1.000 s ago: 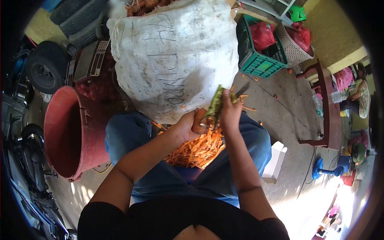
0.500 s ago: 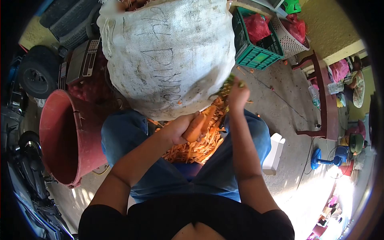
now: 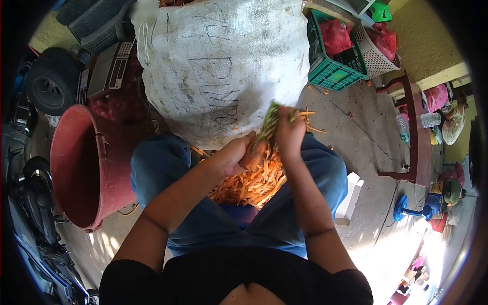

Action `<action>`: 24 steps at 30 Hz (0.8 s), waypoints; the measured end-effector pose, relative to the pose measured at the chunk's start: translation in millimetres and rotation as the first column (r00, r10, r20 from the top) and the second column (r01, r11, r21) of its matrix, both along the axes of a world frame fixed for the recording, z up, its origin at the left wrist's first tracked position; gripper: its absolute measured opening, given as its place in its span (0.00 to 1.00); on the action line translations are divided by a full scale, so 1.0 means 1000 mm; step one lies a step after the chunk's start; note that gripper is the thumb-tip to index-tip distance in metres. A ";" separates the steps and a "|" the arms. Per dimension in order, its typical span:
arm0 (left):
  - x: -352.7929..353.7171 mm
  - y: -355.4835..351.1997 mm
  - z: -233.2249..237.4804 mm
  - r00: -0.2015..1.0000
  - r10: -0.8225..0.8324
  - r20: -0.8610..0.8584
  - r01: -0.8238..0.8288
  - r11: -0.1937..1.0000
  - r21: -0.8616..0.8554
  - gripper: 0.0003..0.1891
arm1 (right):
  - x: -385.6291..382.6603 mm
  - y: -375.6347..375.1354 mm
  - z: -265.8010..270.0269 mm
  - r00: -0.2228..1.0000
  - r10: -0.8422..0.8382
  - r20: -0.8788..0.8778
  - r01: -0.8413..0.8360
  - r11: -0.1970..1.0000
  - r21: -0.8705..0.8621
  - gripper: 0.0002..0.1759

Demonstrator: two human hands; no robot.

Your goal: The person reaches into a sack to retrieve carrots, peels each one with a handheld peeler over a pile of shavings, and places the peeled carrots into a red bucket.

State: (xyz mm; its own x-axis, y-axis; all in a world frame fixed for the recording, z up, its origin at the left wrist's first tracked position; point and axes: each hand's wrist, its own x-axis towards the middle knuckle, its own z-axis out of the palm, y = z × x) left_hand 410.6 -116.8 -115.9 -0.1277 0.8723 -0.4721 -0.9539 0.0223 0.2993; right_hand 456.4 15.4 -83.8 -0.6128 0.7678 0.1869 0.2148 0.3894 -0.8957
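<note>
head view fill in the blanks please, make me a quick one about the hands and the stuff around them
The left hand grips a ____ above the orange peelings.
The right hand holds a peeler with a ____ handle.
The big sack beyond the knees is ____.
The tub on the person's left is ____.
Missing words: carrot, green, white, red.

We record a concrete floor (image 3: pixel 363 137). Directly beyond the grip stands a white sack (image 3: pixel 218 66). Left of the grip sits a red tub (image 3: pixel 76 162). Just right of it lie carrot peelings (image 3: pixel 311 121). Farther right stand a green crate (image 3: pixel 333 76) and a wooden bench (image 3: pixel 414 127).
</note>
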 end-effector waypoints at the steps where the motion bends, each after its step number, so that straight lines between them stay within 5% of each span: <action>1: 0.000 -0.004 0.006 0.991 -0.119 -0.063 0.122 0.991 0.052 0.20 | -0.005 0.023 -0.019 0.991 -0.107 -0.081 0.093 0.981 -0.168 0.16; 2: 0.002 -0.006 0.009 0.963 -0.234 -0.135 0.248 0.964 0.096 0.20 | -0.004 0.043 -0.020 0.974 -0.227 -0.013 0.226 0.972 -0.060 0.15; 4: 0.006 -0.001 0.013 0.978 -0.162 -0.130 0.159 0.987 -0.031 0.20 | -0.002 0.060 -0.018 0.960 -0.278 -0.012 0.278 0.960 -0.018 0.15; 7: 0.000 -0.001 0.020 0.995 -0.071 -0.073 0.065 0.995 -0.077 0.19 | 0.004 0.041 -0.003 0.961 -0.168 -0.220 0.068 0.913 -0.402 0.16; 8: -0.001 0.001 0.021 0.999 -0.042 -0.032 0.039 0.995 -0.090 0.19 | 0.007 0.023 0.010 0.991 -0.073 -0.116 0.018 0.906 -0.422 0.16; 11: -0.001 0.002 0.004 1.000 0.030 0.006 -0.030 0.997 -0.074 0.18 | 0.008 -0.013 0.010 0.987 0.137 -0.088 -0.138 0.990 -0.004 0.15; 15: 0.006 0.004 0.008 0.994 0.103 0.022 -0.102 0.994 -0.041 0.18 | 0.006 -0.025 0.007 0.988 0.144 -0.053 -0.140 0.988 0.072 0.11; 18: 0.001 0.001 0.014 0.983 -0.089 -0.161 0.086 0.996 -0.030 0.20 | 0.001 -0.002 0.000 0.998 0.019 -0.068 -0.019 1.000 -0.007 0.13; 20: 0.008 0.002 0.008 0.974 -0.140 -0.179 0.128 0.989 -0.078 0.20 | -0.003 0.030 -0.009 0.980 -0.195 -0.049 0.180 0.960 -0.216 0.14; 21: 0.010 0.003 0.006 0.961 -0.193 -0.197 0.170 0.977 -0.130 0.19 | 0.000 0.049 -0.015 0.965 -0.259 0.041 0.257 0.965 0.050 0.15; 24: 0.006 0.000 0.020 0.965 -0.140 -0.223 0.135 0.990 -0.035 0.18 | 0.000 0.057 -0.013 0.933 -0.293 -0.210 0.165 0.865 -0.474 0.16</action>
State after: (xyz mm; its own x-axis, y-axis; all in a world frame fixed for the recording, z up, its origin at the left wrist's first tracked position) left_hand 416.5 -116.6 -95.8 -0.1118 0.8796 -0.4623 -0.8498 0.1565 0.5033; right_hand 456.0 72.2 -96.4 -0.3848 0.9199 -0.0757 -0.0220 -0.0912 -0.9956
